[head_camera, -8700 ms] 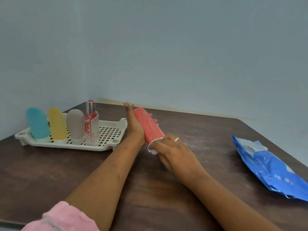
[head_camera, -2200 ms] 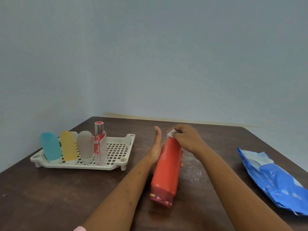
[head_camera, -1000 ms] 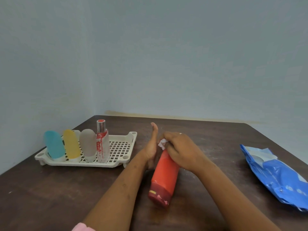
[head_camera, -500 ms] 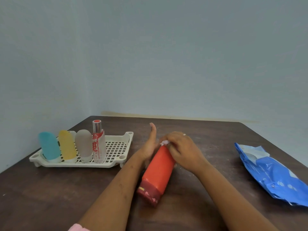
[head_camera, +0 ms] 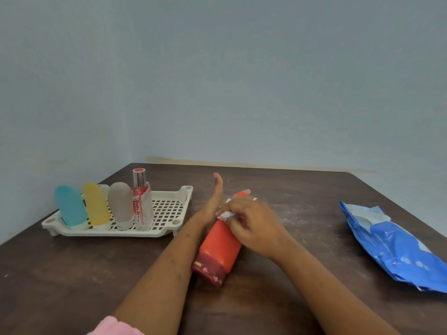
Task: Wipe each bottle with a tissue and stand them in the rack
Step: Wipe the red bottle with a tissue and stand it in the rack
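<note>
Left hand (head_camera: 212,207), flat, braced the bottle (head_camera: 220,245); right hand (head_camera: 254,226) pinched the tissue (head_camera: 226,214); firm lengthwise strokes seemed best.

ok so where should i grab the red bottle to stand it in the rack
Probably the bare middle of the red bottle, closing round it from its left. It lies tilted with the dark cap toward you, the right hand and tissue cover the far end, and the left hand and the free part of the rack are on that side.
</note>
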